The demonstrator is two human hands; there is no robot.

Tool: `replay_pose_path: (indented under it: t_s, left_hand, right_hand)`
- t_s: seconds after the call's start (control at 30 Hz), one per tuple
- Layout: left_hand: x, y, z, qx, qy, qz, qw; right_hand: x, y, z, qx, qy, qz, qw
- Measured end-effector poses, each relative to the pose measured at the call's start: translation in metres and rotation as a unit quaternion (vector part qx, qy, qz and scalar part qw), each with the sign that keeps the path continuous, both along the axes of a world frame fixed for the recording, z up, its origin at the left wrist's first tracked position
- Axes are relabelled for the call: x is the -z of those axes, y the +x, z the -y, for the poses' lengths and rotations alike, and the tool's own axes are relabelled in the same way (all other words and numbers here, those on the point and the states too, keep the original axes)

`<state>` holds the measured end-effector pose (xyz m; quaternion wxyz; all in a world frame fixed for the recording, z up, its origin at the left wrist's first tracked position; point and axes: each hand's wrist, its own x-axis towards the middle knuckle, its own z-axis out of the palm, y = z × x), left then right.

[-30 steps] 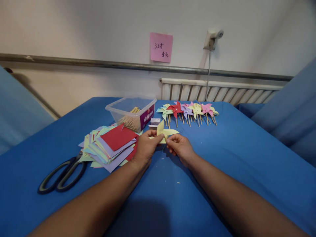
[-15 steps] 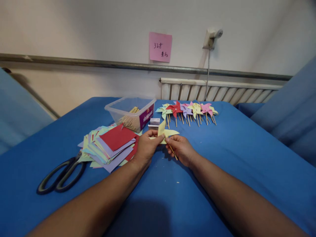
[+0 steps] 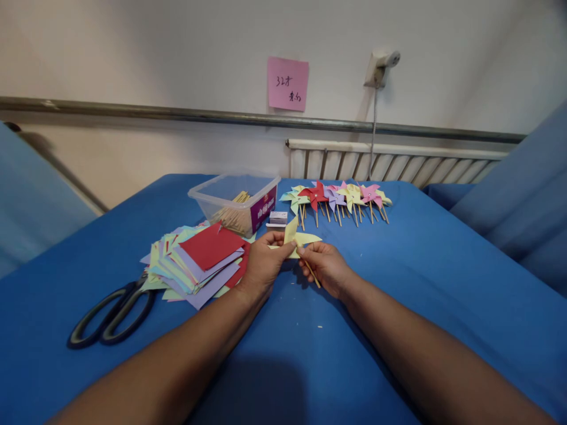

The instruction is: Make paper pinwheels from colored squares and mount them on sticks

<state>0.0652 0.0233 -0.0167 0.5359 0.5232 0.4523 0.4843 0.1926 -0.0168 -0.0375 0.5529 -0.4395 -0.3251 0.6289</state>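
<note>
Blue cloth covers the table (image 3: 398, 307), which meets a white wall carrying a pink note (image 3: 287, 84) and a radiator (image 3: 390, 162) at 12 o'clock.

Left hand (image 3: 262, 265): fingers pinched narrow on the left vane of a yellow pinwheel (image 3: 296, 238), held just above the cloth near table centre. Right hand (image 3: 326, 267): fingers pinched on a thin wooden stick (image 3: 310, 271) just below the pinwheel hub. The stick's long axis runs from the hub toward 5 o'clock, across the right palm, with its lower end projecting free past the fingers. Both hands touch the work; the right hand alone controls the stick, the left hand steadies the paper. The two hands sit just beside each other, with the pinwheel between them at 12 o'clock.

Surroundings:
- Paper squares (image 3: 199, 260), loosely stacked, red sheet on top, at 9 o'clock, touching the left wrist area.
- Scissors (image 3: 113, 316), lying closed at 8 o'clock, well apart from the hands.
- Clear tub (image 3: 234, 200) of sticks at 11 o'clock, with a small box (image 3: 278, 218) just beside it.
- Finished pinwheels (image 3: 339, 200), laid in a row at 1 o'clock, near the held pinwheel.

Open cloth lies from 3 to 6 o'clock; the near table edge is out of view.
</note>
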Motion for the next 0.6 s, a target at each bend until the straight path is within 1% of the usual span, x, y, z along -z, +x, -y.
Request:
replay_pose_path:
  t_s: [0.6]
  left_hand:
    - [0.0030, 0.0003, -0.0012, -0.001, 0.002, 0.003, 1.000]
  right_hand:
    - [-0.0056, -0.0013, 0.0015, 0.021, -0.008, 0.062, 0.998]
